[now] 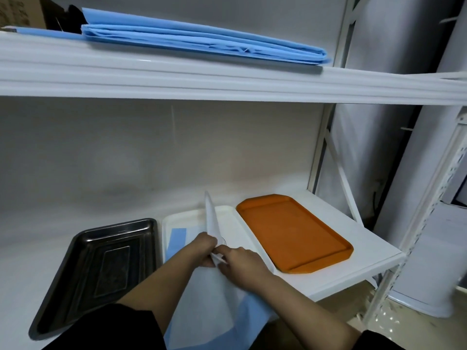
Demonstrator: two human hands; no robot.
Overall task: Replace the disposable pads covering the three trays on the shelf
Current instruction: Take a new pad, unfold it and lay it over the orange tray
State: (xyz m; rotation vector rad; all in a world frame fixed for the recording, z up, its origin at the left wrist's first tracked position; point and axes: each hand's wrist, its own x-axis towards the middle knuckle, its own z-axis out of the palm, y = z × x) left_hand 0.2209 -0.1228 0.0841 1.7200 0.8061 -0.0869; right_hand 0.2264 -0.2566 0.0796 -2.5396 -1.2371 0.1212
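Three trays sit side by side on the lower shelf: a black metal tray [96, 269] at the left, a white tray [192, 213] in the middle, an orange tray [293, 231] at the right. A white and blue disposable pad [214, 304] lies partly in the white tray and hangs over the shelf's front edge. My left hand [202, 248] and my right hand [240, 263] pinch a raised fold of this pad over the white tray, close together. The black and orange trays are bare.
A stack of folded blue pads [202, 44] lies on the upper shelf [227, 82]. A cardboard box [20, 11] stands at that shelf's far left. The rack's white metal upright [414, 223] rises at the right, with a pale cabinet behind it.
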